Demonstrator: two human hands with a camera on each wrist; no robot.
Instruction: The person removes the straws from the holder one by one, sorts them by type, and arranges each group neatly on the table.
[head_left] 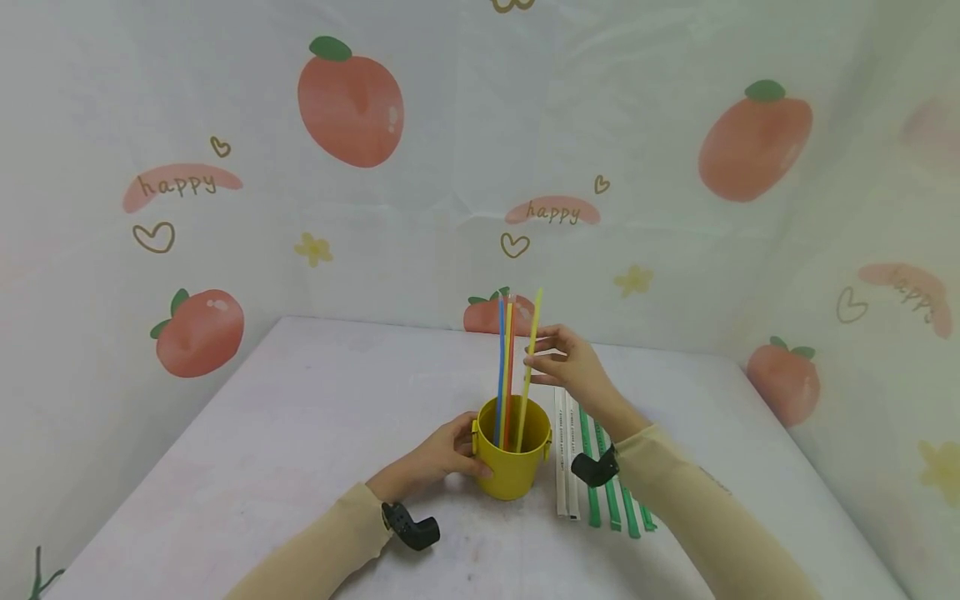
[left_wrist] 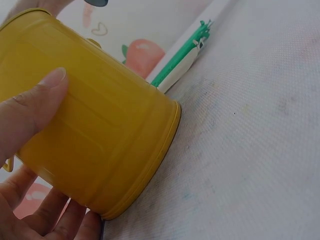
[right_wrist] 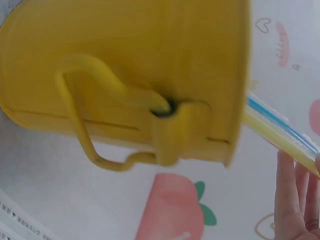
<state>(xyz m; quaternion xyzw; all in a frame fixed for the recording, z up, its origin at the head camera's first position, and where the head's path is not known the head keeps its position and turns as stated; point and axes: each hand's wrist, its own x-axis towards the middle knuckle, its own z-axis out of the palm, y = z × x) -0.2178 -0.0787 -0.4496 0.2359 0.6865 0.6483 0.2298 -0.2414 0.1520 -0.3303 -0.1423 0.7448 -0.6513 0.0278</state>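
Observation:
A yellow metal bucket [head_left: 508,473] stands upright on the table, with small handles at its sides. My left hand [head_left: 452,450] grips its left side; in the left wrist view the thumb [left_wrist: 37,107] lies across the wall, with the other fingers around below. Inside lean a blue straw [head_left: 501,333], a red straw [head_left: 511,358] and a yellow one between them. My right hand [head_left: 570,362] pinches another yellow straw [head_left: 536,321] above the rim, its lower end inside the bucket. The right wrist view shows that hand's fingers [right_wrist: 288,200] beside the straws, partly cut off by the frame edge.
To the right of the bucket lie two long white paper-wrapped sticks [head_left: 561,475] with printed text. Several green-wrapped sticks [head_left: 612,504] lie beside them, under the right forearm. A white cloth backdrop [head_left: 420,225] with fruit prints rises behind the table [head_left: 337,400].

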